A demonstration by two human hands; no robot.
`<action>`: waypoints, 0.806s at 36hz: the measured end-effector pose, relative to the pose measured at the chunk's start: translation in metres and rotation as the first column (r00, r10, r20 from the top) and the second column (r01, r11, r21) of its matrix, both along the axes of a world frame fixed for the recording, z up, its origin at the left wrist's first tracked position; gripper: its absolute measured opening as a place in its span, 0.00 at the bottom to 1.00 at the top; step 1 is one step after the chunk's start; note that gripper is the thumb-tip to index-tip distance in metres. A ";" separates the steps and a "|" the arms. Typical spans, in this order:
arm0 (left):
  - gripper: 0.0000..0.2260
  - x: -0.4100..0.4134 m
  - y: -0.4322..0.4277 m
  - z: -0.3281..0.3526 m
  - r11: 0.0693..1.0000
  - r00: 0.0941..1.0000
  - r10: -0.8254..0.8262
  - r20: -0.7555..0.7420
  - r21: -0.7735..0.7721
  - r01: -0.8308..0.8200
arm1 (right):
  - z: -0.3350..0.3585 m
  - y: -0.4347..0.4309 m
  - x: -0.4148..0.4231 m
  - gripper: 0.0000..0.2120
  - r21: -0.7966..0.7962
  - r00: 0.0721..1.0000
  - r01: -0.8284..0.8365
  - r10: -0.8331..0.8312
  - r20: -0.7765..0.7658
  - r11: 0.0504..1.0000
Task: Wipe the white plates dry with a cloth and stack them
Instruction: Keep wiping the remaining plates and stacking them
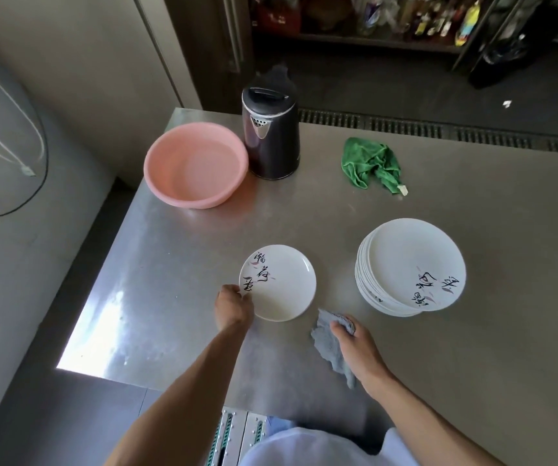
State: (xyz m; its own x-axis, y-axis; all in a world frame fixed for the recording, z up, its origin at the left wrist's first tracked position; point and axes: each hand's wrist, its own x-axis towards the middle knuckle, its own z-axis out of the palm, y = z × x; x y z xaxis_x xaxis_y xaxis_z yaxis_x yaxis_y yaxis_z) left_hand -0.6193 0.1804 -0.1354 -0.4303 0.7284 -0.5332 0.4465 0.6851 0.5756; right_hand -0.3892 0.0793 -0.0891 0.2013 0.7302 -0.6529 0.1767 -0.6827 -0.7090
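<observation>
Standing over the steel table (472, 364), seen from the head camera, the person has one white plate (279, 282) lying alone just left of the frame's centre, with black brush lettering on its left side. The left hand (233, 306) pinches its lower-left rim, thumb on top and fingers curled under the edge, most likely to steady it or tip it up for wiping. The right hand (355, 341), just below and right of that plate, is clenched round a bunched grey cloth (329, 344), whose loose tail trails down along the wrist. The cloth is near the plate but not touching it, so I judge the wipe on this one is either just done or about to start.

To the right of centre sits the stack of white plates (408, 267), leaning a little, well apart from the single plate. Whether it is the dried pile or the waiting one I cannot tell.

Further up the frame, out of the working area, are a pink basin (196, 164), a dark electric kettle (269, 132) just beside it, and a crumpled green cloth (370, 163) lying unused.
</observation>
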 end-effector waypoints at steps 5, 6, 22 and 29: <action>0.08 0.000 -0.002 0.006 0.998 1.000 0.000 0.025 0.066 -0.001 | 0.001 0.000 0.001 0.07 0.003 1.000 0.010 -0.010 0.005 1.000; 0.06 0.000 -0.002 0.007 0.996 1.000 -0.001 0.031 0.086 -0.002 | 0.002 0.000 0.001 0.07 0.009 1.000 0.016 -0.016 0.005 1.000; 0.19 0.020 -0.067 0.030 0.991 0.839 0.030 0.543 0.096 -0.098 | 0.004 -0.017 0.044 0.08 0.063 0.974 0.221 -0.224 0.044 0.973; 0.19 0.063 -0.106 0.031 0.999 0.801 0.000 0.599 0.042 -0.031 | 0.002 -0.041 0.077 0.08 0.106 0.954 0.268 -0.279 0.109 0.958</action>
State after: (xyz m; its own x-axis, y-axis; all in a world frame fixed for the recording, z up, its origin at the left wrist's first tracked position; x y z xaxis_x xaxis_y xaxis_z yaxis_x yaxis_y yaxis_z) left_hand -0.5566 0.0747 -0.1040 -0.0485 0.7552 -0.6536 -0.0081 0.6541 0.7564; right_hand -0.3126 0.0386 -0.0871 0.4751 0.6903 -0.5457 0.0808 -0.6517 -0.7541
